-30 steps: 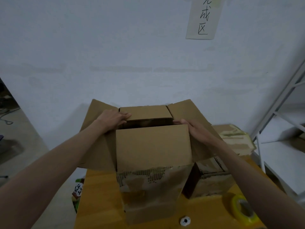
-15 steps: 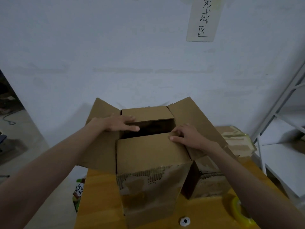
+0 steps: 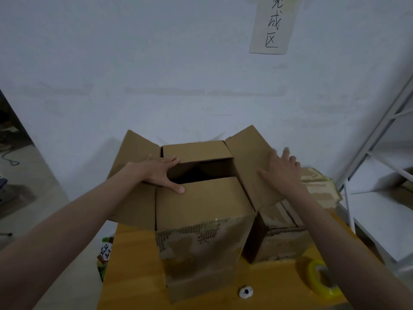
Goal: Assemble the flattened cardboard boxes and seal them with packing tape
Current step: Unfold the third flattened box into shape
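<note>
The cardboard box is standing upright at the centre of the wooden table, its top partly unclosed. The left hand is pressing flat, fingers spread, on the two inner flaps; the right hand, blurred, fingers straight, is lying against the 2 o'clock flap. The tape roll is lying at 4 o'clock

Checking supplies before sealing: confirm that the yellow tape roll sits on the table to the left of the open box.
Wrong side. The head view shows the yellow tape roll on the table to the right of the open box, near the right forearm.
</note>
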Available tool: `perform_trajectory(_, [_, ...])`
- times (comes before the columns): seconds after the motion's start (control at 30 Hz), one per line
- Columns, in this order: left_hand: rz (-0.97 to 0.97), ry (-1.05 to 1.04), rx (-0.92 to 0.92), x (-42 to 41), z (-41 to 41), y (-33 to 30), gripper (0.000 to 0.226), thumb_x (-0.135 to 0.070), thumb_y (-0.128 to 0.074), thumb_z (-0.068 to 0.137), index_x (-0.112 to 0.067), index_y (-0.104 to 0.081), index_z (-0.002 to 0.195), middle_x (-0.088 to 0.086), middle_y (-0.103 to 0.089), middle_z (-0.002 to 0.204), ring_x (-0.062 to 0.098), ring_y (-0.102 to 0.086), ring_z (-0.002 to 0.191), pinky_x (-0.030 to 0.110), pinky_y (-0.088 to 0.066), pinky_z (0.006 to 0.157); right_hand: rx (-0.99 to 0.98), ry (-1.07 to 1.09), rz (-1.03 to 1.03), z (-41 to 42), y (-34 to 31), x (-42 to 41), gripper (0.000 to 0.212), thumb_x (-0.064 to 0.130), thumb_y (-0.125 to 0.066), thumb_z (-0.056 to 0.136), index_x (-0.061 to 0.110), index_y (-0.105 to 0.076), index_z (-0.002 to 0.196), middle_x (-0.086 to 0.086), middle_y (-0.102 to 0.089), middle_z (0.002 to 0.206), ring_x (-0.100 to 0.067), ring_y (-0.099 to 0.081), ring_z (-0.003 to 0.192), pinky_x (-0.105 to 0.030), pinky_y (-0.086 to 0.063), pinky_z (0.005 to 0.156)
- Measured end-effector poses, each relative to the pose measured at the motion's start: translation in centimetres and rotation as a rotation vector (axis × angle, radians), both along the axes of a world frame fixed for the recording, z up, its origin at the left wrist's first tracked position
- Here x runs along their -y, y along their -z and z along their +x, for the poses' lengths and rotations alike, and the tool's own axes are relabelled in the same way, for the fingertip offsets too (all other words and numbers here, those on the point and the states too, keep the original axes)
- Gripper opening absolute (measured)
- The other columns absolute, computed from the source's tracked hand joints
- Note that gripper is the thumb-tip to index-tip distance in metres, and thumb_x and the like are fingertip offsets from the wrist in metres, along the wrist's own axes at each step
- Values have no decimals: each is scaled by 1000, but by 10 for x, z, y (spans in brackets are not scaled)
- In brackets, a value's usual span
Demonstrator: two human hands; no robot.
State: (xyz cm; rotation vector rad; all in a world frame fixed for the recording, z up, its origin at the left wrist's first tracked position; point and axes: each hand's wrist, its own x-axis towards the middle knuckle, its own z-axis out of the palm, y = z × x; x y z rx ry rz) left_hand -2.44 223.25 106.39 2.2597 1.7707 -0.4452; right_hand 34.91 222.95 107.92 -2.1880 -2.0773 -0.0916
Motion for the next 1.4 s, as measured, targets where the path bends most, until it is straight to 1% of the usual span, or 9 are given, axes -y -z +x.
perform_trajectory(0.13, [4,-4,13,0,1,0,140,-108,-34,46,-35,14,156,-10,15,165,20,0,154,58,9,120,-162,-45,-1,9,-23,5,74,26,-57,95,9,-15,153,-18,-56,126,-38,-58,109,-41,-43,81])
perform_trajectory(0.3, [15,-8,8,1,4,-3,136,-105,-37,52,-33,13,157,-8,13,165,21,0,154,56,9,120,-512,-322,-96,-26,-57,15,63,33,-51,101,15,-26,156,-11,-50,146,-30,-50,130,-41,-43,103])
perform_trajectory(0.57, [20,-49,-31,11,14,-6,126,-99,-43,60,-35,4,158,-10,5,166,20,-6,153,52,5,121,-132,-513,-380,-84,31,20,80,83,-18,87,45,1,156,9,5,166,-28,4,153,-62,-2,119])
perform_trajectory(0.93, [356,-305,-202,22,0,-29,91,-73,-59,79,-20,-35,149,10,-29,158,42,-15,148,67,2,115,-292,-446,-311,-69,48,9,78,81,-35,86,47,-16,154,12,1,166,-38,6,152,-60,-16,118])
perform_trajectory(1.07, [300,-578,182,12,-26,-34,106,-41,-80,72,-3,-19,151,15,-39,146,40,-42,130,55,-40,108,-264,-440,-270,-68,50,8,75,81,-33,86,51,-15,152,15,-1,165,-38,-7,150,-62,-26,112])
perform_trajectory(1.2, [453,-503,452,3,-5,-54,93,-36,-55,84,-5,-4,156,18,-5,164,35,-18,149,49,-18,122,-281,-448,-264,-66,53,8,75,82,-34,85,51,-17,152,18,-2,165,-38,-8,150,-62,-28,110])
perform_trajectory(1.27, [388,-453,559,10,21,-62,87,-34,-55,94,-15,0,158,11,-10,165,32,-27,147,37,-24,117,-289,-441,-261,-65,53,9,75,82,-35,85,51,-18,151,18,-2,165,-37,-8,150,-62,-28,110])
perform_trajectory(1.37, [303,-296,555,12,63,-45,52,-51,-44,94,-21,-44,136,0,-56,132,21,-57,109,33,-40,101,-290,-440,-258,-65,54,8,76,82,-35,85,51,-18,152,17,-3,165,-38,-9,150,-62,-28,111])
perform_trajectory(1.4, [263,-266,532,10,71,-33,67,-66,-35,89,-19,-45,136,2,-57,133,20,-56,112,38,-42,104,-283,-441,-259,-64,54,9,76,82,-34,85,51,-17,152,17,-2,165,-38,-9,150,-62,-28,111])
